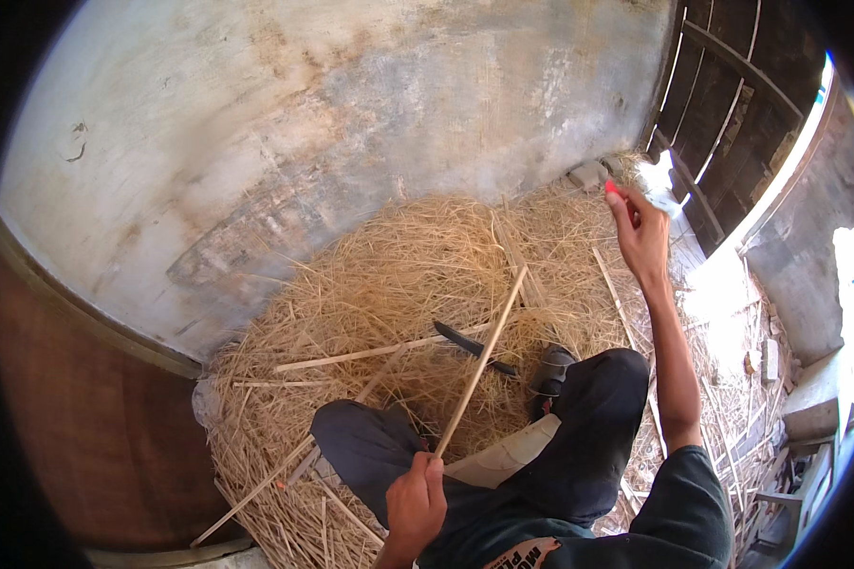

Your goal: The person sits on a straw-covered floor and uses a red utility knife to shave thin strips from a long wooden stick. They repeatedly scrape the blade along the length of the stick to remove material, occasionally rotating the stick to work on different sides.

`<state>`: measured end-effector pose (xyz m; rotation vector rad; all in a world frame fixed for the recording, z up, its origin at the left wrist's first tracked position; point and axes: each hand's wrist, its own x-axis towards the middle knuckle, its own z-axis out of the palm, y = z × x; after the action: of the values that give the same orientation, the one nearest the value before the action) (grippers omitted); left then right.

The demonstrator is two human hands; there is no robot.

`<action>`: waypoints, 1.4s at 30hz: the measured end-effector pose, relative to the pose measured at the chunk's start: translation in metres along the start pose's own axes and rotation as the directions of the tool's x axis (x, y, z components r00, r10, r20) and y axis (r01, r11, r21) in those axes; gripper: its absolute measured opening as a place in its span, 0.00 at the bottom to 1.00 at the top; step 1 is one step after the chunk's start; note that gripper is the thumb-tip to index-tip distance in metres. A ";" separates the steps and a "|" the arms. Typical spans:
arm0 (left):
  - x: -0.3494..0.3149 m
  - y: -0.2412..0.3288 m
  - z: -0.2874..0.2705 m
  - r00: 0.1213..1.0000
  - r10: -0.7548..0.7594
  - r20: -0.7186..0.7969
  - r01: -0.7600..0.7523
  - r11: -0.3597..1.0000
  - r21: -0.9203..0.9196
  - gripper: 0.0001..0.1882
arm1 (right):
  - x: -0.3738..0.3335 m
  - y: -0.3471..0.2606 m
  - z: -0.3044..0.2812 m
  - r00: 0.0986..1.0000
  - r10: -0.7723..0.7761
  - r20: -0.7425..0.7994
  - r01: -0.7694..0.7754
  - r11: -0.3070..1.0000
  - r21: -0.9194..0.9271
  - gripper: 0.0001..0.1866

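Left fingers (433, 474) curl tight round the near end of a pale stick (481, 364), raised right fingers (621, 211) pinch a small red thing (610, 187), and the stick, slanting between the knees (619, 379) above straw (399, 261), looks light, stiff and splintery to me, best gripped near that end.

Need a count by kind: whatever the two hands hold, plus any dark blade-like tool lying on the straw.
Pale strip, in the left hand: 1
Small red object, partly hidden in the right hand: 1
Dark blade-like tool, on the straw: 1
Total: 3
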<state>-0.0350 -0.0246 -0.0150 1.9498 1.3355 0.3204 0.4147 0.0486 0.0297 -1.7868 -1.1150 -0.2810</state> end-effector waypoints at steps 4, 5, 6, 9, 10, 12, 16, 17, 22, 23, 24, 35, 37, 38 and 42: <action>0.014 0.001 0.004 0.998 0.023 -0.065 -0.024 0.999 -0.023 0.18 | -0.068 -0.057 0.004 0.956 -0.206 0.207 0.159 0.962 0.222 0.11; 0.019 0.005 0.006 0.998 0.029 -0.062 -0.031 0.999 -0.033 0.18 | -0.090 -0.069 0.008 0.927 -0.270 0.259 0.199 0.942 0.270 0.10; 0.024 0.010 0.008 0.998 0.033 -0.062 -0.036 0.999 -0.041 0.18 | -0.110 -0.080 0.012 0.892 -0.334 0.306 0.233 0.917 0.322 0.09; 0.036 0.026 0.011 0.994 0.077 -0.071 -0.079 0.996 -0.032 0.17 | -0.143 -0.103 0.018 0.791 -0.469 0.393 0.340 0.871 0.354 0.12; 0.039 0.030 0.010 0.992 0.098 -0.078 -0.100 0.995 -0.025 0.17 | -0.149 -0.105 0.018 0.795 -0.463 0.391 0.341 0.875 0.343 0.13; 0.044 0.034 0.008 0.987 0.118 -0.114 -0.118 0.993 0.005 0.17 | -0.156 -0.109 0.020 0.804 -0.454 0.385 0.342 0.882 0.325 0.14; 0.050 0.035 0.009 0.978 0.143 -0.149 -0.136 0.989 0.058 0.17 | -0.158 -0.109 0.021 0.808 -0.432 0.400 0.339 0.897 0.284 0.15; 0.051 0.034 0.010 0.977 0.147 -0.156 -0.138 0.988 0.070 0.18 | -0.156 -0.109 0.021 0.806 -0.430 0.407 0.341 0.899 0.273 0.15; 0.050 0.032 0.007 0.971 0.154 -0.182 -0.140 0.986 0.091 0.19 | -0.152 -0.112 0.024 0.806 -0.453 0.380 0.368 0.887 0.279 0.14; 0.050 0.031 0.006 0.973 0.146 -0.177 -0.132 0.987 0.087 0.18 | -0.152 -0.112 0.025 0.809 -0.457 0.370 0.368 0.884 0.287 0.14; 0.050 0.031 0.006 0.975 0.138 -0.172 -0.125 0.989 0.083 0.18 | -0.151 -0.111 0.025 0.807 -0.464 0.365 0.379 0.881 0.282 0.14; -0.002 -0.003 -0.003 0.996 0.063 -0.069 -0.058 0.996 0.069 0.17 | -0.024 0.000 0.004 0.990 0.108 0.093 -0.084 0.969 -0.231 0.17; -0.005 -0.011 -0.014 0.995 0.043 -0.087 -0.038 0.997 0.060 0.19 | -0.013 0.008 -0.006 0.978 0.161 0.133 -0.116 0.950 -0.291 0.19; -0.002 -0.014 -0.021 0.992 0.011 -0.122 -0.001 0.997 0.080 0.19 | -0.011 0.012 -0.012 0.970 0.192 0.149 -0.135 0.935 -0.327 0.20; 0.017 -0.030 -0.067 0.934 0.036 -0.355 0.035 0.981 0.191 0.20 | -0.030 0.047 -0.020 0.806 0.298 0.511 -0.018 0.876 -0.482 0.22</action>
<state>-0.0870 0.0247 0.0078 2.1245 1.6505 0.5875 0.4404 0.0102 -0.0077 -2.4843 -1.3734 0.1370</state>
